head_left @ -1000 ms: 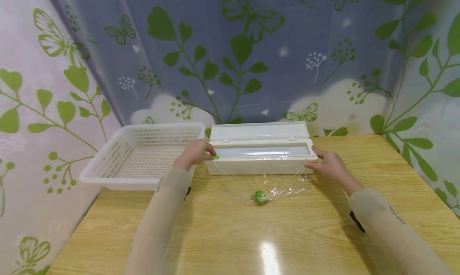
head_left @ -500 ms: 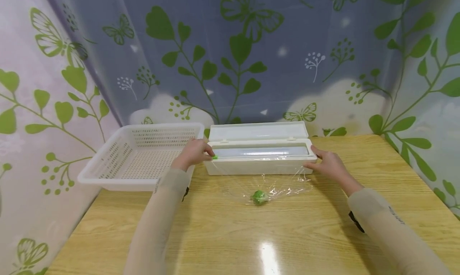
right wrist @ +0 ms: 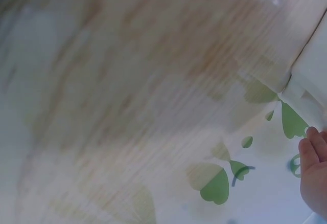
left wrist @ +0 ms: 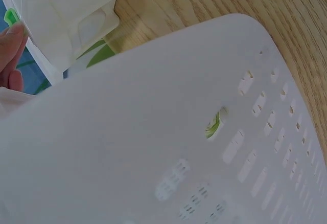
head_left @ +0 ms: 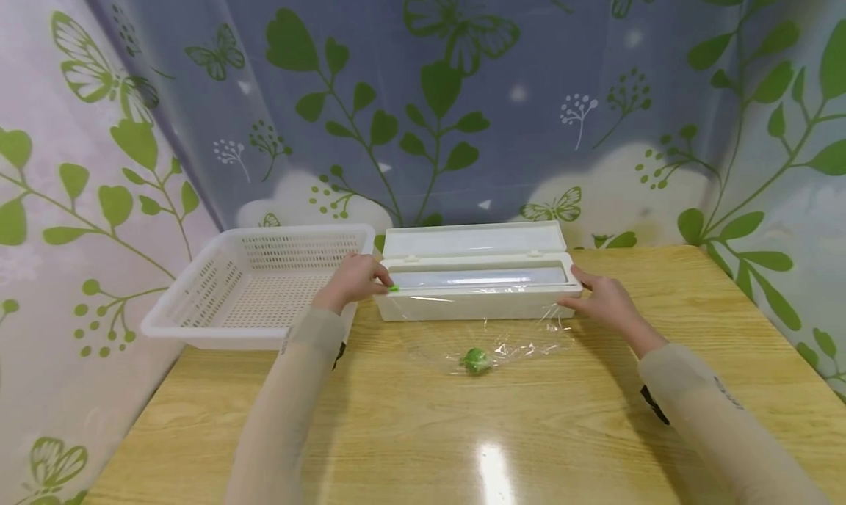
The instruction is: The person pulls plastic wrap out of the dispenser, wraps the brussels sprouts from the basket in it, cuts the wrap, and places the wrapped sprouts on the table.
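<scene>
A long white cling film dispenser stands on the table with its lid tipped back and a film roll inside. My left hand pinches the small green slide cutter at the dispenser's left end; the left wrist view shows thumb and finger at this green slider. At the opposite end, my right hand grips the dispenser's corner; part of that hand shows in the right wrist view. Clear cling film hangs from the front edge and spreads over a small green vegetable.
A white perforated plastic basket stands left of the dispenser, close beside my left forearm; its wall fills much of the left wrist view. A patterned curtain rises behind the wooden table.
</scene>
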`<state>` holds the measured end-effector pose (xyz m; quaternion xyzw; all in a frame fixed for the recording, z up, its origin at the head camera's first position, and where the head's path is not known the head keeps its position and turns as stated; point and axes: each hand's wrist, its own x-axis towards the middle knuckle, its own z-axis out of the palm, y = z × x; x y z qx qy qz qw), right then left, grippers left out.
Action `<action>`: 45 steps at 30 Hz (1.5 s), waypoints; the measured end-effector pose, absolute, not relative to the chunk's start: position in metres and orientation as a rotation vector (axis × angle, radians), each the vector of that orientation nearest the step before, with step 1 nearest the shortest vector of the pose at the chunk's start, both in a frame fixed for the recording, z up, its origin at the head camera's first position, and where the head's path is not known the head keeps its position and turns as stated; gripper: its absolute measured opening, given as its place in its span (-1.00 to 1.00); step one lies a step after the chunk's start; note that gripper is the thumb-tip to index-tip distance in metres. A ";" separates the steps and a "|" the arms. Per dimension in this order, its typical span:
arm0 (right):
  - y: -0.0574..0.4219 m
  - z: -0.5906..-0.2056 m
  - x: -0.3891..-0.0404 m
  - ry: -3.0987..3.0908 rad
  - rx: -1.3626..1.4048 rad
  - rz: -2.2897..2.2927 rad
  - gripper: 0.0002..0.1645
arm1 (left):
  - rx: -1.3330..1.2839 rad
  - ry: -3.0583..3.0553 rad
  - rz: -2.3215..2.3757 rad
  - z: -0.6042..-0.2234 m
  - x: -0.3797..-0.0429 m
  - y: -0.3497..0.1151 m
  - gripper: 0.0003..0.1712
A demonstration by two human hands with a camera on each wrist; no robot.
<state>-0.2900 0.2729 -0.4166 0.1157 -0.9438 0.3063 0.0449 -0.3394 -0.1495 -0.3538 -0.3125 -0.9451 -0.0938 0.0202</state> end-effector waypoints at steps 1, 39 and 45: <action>0.273 -0.416 -0.290 -2.885 0.355 0.933 -0.01 | -0.969 -2.930 -0.278 -0.354 -0.339 -0.150 -0.95; 0.271 -0.411 -0.286 -2.898 0.341 0.958 -0.02 | -0.998 -2.950 -0.189 -0.350 -0.340 -0.155 -0.93; 0.271 -0.411 -0.286 -2.902 0.385 0.916 -0.05 | -0.988 -2.952 -0.192 -0.349 -0.339 -0.155 -0.91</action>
